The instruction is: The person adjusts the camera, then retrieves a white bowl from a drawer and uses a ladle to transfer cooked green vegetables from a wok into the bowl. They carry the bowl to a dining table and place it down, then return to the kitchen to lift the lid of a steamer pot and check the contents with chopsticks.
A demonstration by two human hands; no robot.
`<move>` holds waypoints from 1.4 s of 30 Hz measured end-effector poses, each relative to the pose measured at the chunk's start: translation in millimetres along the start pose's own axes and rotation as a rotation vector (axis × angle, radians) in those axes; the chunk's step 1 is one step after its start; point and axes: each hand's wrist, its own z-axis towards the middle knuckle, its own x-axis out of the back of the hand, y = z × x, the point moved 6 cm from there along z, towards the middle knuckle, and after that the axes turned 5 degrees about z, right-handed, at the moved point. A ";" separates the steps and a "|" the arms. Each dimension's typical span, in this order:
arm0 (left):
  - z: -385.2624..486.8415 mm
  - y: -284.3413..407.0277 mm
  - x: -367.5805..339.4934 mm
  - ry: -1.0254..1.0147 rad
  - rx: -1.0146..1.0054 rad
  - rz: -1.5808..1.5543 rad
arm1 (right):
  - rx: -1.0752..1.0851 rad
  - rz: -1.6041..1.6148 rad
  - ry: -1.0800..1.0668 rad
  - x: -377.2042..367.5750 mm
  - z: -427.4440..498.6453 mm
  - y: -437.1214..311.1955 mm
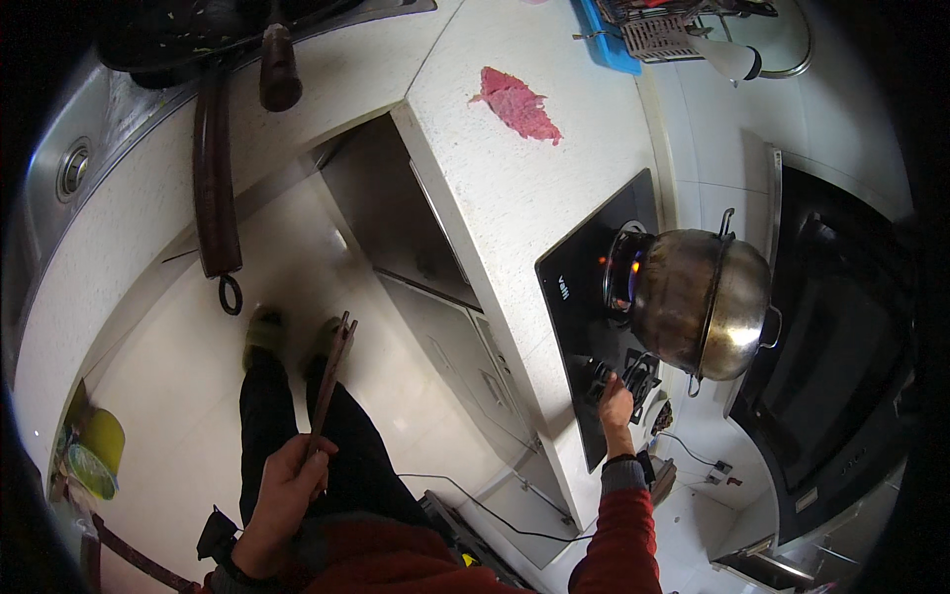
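My left hand point(292, 473) grips a pair of wooden chopsticks point(331, 380) in front of my legs, their tips pointing away from me. My right hand point(617, 407) reaches over the black glass gas hob point(573, 333), with its fingers closed around a dark control knob point(596, 371); the fingers partly hide the knob. Right beside that hand is a burner with a black pan support point(643, 382). On the other burner point(622, 271) a flame shows orange and blue. Above this flame stands a large, scorched stainless-steel pot point(686, 301) with side handles.
A crumpled pink cloth point(517, 104) lies on the white countertop point(475, 174). At upper left, a wok handle point(217, 171) juts over the counter edge near the sink point(74, 171). A utensil rack point(660, 37) and a range hood point(824, 349) line the wall. A cable point(482, 505) hangs near me.
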 end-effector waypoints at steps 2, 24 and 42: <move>-1.5 1.6 0.7 -0.004 -0.006 -0.002 | -0.054 -0.013 0.001 3.5 -1.5 -0.9; -78.5 158.4 -170.6 -0.510 -0.336 -0.094 | 0.782 1.844 0.235 229.7 -205.8 -304.2; -79.5 176.0 -419.7 -0.876 -0.706 0.861 | 0.191 1.815 1.182 270.7 -167.1 -28.5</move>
